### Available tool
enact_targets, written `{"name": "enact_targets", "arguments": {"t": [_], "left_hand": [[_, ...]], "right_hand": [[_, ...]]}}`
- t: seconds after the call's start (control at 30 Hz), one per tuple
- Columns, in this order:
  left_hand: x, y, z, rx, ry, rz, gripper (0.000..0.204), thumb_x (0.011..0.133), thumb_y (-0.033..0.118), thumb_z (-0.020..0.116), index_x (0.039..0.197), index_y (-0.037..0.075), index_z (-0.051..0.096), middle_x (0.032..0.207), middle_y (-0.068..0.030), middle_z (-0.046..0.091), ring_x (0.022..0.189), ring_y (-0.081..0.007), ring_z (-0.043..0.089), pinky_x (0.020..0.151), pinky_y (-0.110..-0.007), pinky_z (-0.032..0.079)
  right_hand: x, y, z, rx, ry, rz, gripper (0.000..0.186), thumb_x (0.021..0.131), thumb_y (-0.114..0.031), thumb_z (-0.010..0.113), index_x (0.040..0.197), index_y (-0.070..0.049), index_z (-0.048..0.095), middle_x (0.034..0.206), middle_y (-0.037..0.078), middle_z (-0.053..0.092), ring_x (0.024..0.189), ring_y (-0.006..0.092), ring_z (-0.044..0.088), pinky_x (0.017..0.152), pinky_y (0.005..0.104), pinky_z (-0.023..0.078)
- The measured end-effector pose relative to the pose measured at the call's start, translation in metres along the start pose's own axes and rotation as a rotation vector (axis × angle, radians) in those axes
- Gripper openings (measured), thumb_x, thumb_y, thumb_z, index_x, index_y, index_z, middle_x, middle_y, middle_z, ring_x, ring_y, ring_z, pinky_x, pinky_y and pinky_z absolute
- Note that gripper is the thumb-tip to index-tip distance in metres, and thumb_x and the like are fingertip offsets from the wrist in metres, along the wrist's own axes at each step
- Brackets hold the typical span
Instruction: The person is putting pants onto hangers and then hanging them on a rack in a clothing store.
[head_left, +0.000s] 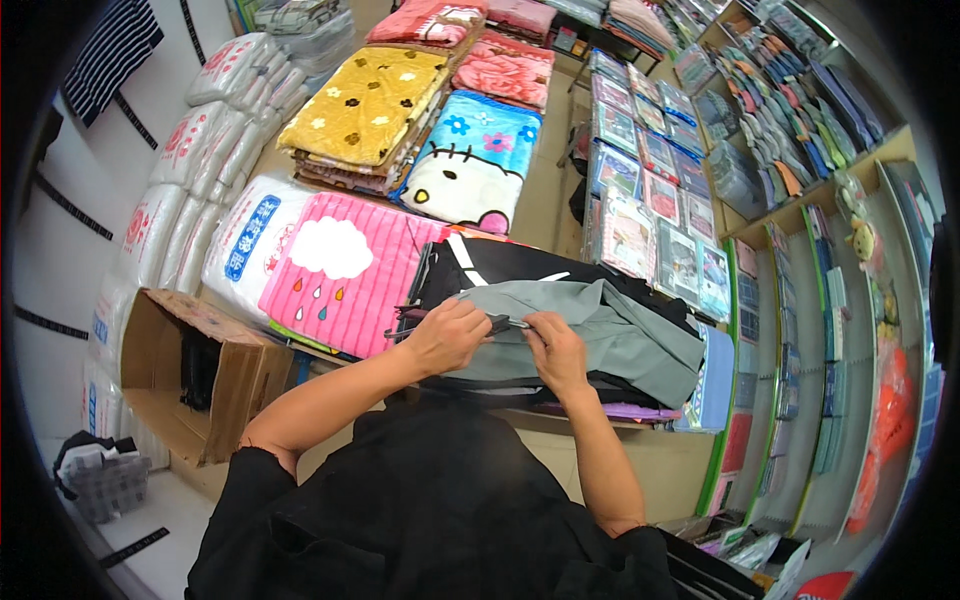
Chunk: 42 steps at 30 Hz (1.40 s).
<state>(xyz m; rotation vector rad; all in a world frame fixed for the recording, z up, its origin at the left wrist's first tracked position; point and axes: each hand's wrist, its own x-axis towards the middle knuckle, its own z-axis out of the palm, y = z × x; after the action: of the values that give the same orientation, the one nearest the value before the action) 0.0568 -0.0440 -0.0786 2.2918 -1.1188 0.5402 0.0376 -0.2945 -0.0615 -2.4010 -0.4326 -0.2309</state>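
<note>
Grey trousers [630,335], or a similar grey garment, lie spread over dark folded clothes [470,262] on the table in front of me. At the garment's left end, my left hand [448,337] is closed around a dark hanger [410,313] with a clip. My right hand [556,352] pinches the garment's edge close to that clip, a short way from the left hand. The fingertips partly hide how clip and cloth meet.
A pink striped blanket [350,260] with a white cloud lies left of the clothes. Beyond are yellow [370,100] and blue [480,160] blankets. An open cardboard box [225,380] stands at near left. Packaged goods [650,190] and shelves [790,370] line the right.
</note>
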Motion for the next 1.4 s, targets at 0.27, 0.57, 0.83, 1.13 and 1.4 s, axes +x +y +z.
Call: {"name": "enact_targets", "arguments": {"t": [0.27,0.57,0.83,1.13,1.4], "left_hand": [[0.018,0.005,0.016,-0.041,-0.027,0.031,0.021,0.092,0.022,0.074,0.092,0.007,0.059,0.088,-0.0094,0.056,0.086,-0.0286,0.059,0.075,-0.041,0.044],[-0.001,0.022,0.012,0.056,-0.064,-0.007,0.029,0.091,0.031,0.075,0.099,0.007,0.061,0.092,-0.0105,0.060,0.091,-0.0301,0.061,0.079,-0.042,0.046],[-0.045,-0.063,-0.010,-0.069,0.110,-0.406,0.028,0.102,0.032,0.065,0.105,0.005,0.072,0.098,-0.0173,0.072,0.098,-0.0415,0.067,0.085,-0.053,0.052],[-0.146,-0.084,0.024,-0.151,-0.262,-0.647,0.061,0.092,0.032,0.079,0.144,0.008,0.056,0.130,-0.0222,0.067,0.119,-0.0428,0.066,0.100,-0.052,0.054],[-0.141,-0.073,0.022,-0.128,-0.239,-0.607,0.046,0.095,0.031,0.078,0.129,0.004,0.062,0.119,-0.0198,0.067,0.110,-0.0423,0.066,0.094,-0.050,0.054]], "right_hand": [[-0.015,-0.012,-0.013,-0.024,-0.012,0.001,0.023,0.096,-0.006,0.072,0.119,-0.009,0.069,0.120,0.011,0.073,0.104,0.0379,0.072,0.084,0.0450,0.059],[-0.029,-0.020,0.000,0.036,-0.155,0.044,0.047,0.091,-0.010,0.077,0.136,-0.008,0.064,0.130,0.019,0.071,0.113,0.0408,0.071,0.093,0.0468,0.059],[-0.026,0.003,0.011,0.055,0.002,-0.006,0.035,0.088,-0.007,0.080,0.123,-0.006,0.073,0.122,0.019,0.075,0.114,0.0400,0.072,0.096,0.0434,0.058],[-0.004,0.009,-0.006,0.177,0.068,0.070,0.033,0.086,0.000,0.079,0.119,-0.003,0.074,0.116,0.016,0.077,0.110,0.0322,0.074,0.098,0.0372,0.056],[-0.002,0.013,-0.026,0.161,0.019,0.104,0.034,0.087,-0.001,0.080,0.120,-0.001,0.074,0.116,0.016,0.077,0.111,0.0301,0.074,0.099,0.0364,0.055]]}}
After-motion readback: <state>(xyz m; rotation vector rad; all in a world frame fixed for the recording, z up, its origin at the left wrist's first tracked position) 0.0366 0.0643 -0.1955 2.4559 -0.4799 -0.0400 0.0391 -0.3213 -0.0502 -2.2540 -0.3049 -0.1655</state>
